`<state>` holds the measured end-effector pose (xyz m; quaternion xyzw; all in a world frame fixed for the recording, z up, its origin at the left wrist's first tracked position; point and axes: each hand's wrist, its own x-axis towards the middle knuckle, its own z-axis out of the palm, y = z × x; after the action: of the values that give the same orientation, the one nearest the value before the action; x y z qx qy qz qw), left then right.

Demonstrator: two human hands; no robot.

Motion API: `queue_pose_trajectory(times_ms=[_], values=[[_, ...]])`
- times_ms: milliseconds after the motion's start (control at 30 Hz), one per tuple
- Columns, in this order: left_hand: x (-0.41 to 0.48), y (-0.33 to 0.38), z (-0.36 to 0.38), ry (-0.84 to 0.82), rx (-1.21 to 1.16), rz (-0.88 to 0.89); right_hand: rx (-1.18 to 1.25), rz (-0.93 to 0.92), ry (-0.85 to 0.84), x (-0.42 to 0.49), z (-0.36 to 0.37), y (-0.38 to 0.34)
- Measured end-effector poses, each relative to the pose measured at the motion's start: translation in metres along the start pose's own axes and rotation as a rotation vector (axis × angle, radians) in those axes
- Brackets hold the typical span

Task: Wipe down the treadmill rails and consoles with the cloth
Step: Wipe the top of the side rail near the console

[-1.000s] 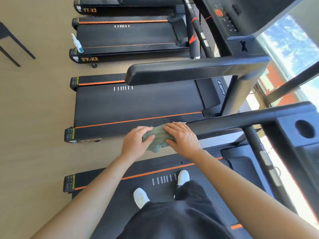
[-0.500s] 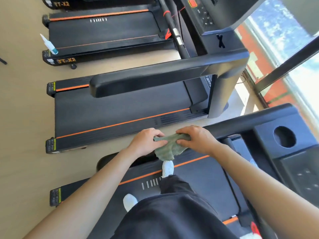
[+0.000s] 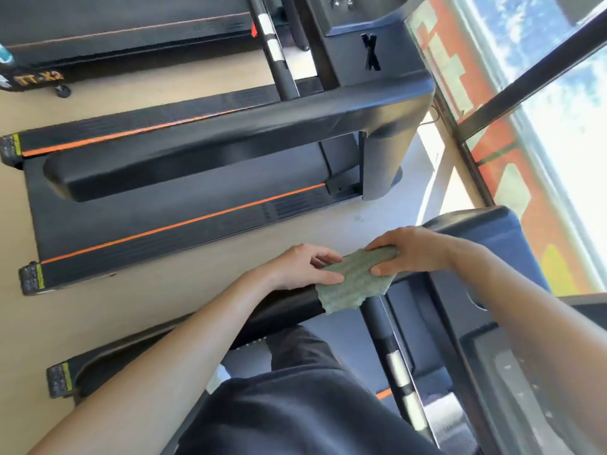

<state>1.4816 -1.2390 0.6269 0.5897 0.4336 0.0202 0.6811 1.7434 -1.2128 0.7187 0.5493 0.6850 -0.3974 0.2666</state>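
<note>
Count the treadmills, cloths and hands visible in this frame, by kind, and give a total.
Treadmills: 3 (far treadmill, middle treadmill, nearest treadmill)
Cloths: 1 (green cloth)
Hands: 2 (left hand, right hand)
Total: 6

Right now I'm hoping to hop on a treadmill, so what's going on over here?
A person is cleaning the treadmill they stand on. Both hands hold a green cloth draped over its black handrail: the left hand pinches the near end, and the right hand grips it farther along, toward the console. The neighbouring treadmill stands unoccupied beside it.
</note>
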Motion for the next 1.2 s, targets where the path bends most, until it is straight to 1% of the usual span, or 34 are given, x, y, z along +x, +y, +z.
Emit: queue_pose_trajectory(times_ms=[100,233,367,600,800,933,1033,1133,1200], values=[[0.019,0.006,0.002,-0.058,-0.002,-0.011,-0.014,0.04,-0.105,0.003,-0.014,0.017],[0.03,0.015,0.0,-0.141,0.024,-0.025,-0.016,0.037,-0.162,0.01,-0.019,0.016],[0.016,0.007,-0.006,-0.143,0.022,-0.051,-0.025,0.034,-0.152,0.011,-0.012,-0.004],[-0.05,-0.037,-0.034,-0.079,0.012,-0.063,-0.053,-0.02,-0.083,0.018,0.025,-0.07],[-0.12,-0.084,-0.055,0.002,0.026,-0.057,-0.173,-0.097,0.119,0.011,0.076,-0.154],[-0.171,-0.111,-0.071,0.051,0.1,-0.025,-0.284,-0.124,0.308,0.01,0.118,-0.21],[-0.207,-0.128,-0.079,0.102,0.175,-0.03,-0.267,-0.153,0.493,0.009,0.155,-0.248],[-0.238,-0.142,-0.083,0.219,0.303,-0.009,-0.204,-0.188,0.682,0.009,0.192,-0.28],[-0.254,-0.151,-0.079,0.361,0.415,0.075,-0.155,-0.17,0.78,0.007,0.213,-0.297]])
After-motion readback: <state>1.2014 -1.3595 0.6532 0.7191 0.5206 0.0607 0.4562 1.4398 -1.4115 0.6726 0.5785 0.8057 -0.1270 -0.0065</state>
